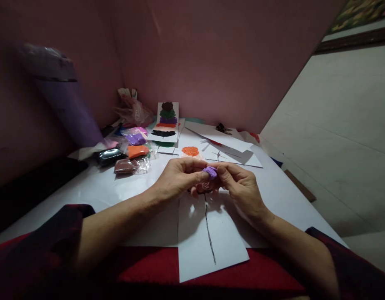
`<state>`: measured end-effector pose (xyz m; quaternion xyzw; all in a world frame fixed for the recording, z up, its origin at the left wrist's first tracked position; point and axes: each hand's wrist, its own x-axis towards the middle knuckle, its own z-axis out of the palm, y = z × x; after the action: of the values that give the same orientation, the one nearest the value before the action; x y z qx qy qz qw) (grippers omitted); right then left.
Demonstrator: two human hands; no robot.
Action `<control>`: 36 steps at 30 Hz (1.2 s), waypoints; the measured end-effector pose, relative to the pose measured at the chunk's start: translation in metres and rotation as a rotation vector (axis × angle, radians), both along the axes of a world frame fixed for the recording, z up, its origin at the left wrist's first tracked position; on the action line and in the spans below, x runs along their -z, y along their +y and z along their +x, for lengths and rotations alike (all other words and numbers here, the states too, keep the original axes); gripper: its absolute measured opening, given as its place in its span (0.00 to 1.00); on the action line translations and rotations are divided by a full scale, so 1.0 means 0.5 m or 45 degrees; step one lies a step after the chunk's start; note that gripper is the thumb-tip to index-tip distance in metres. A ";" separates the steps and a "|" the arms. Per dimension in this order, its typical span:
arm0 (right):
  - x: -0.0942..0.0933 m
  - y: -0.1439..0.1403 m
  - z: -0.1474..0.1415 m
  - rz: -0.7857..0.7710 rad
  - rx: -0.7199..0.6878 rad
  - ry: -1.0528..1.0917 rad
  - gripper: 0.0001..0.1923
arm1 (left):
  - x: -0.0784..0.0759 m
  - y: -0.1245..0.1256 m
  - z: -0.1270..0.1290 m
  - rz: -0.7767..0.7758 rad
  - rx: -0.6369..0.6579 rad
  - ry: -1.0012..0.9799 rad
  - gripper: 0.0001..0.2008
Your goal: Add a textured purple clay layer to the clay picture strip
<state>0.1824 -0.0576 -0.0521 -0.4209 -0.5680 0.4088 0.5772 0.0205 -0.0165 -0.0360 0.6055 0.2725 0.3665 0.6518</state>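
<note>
I am pinching the purple lump (210, 172) between my left hand (176, 178) and right hand (243, 185), the white card (197, 246) lying beneath; I judge light, even pressure is suiting its soft look. My wrists are angling inward, 2 thumbs facing; I cannot tell what my shadowed lower fingers are touching.

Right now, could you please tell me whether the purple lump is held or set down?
Held: the purple lump sits between the left hand and right hand.
</note>
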 end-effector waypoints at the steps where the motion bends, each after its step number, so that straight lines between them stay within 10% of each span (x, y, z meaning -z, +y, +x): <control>1: 0.000 -0.001 0.000 0.009 -0.008 -0.014 0.11 | 0.000 0.001 0.000 -0.002 -0.009 -0.009 0.13; 29: 0.012 -0.002 0.002 0.171 -0.029 -0.070 0.21 | -0.003 0.002 -0.001 -0.156 -0.179 -0.053 0.11; 36: -0.003 -0.011 -0.009 0.113 -0.038 -0.008 0.07 | -0.002 -0.004 0.003 -0.068 -0.082 -0.038 0.11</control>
<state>0.1781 -0.0629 -0.0505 -0.3877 -0.5935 0.3903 0.5874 0.0218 -0.0183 -0.0352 0.5734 0.2917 0.3890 0.6594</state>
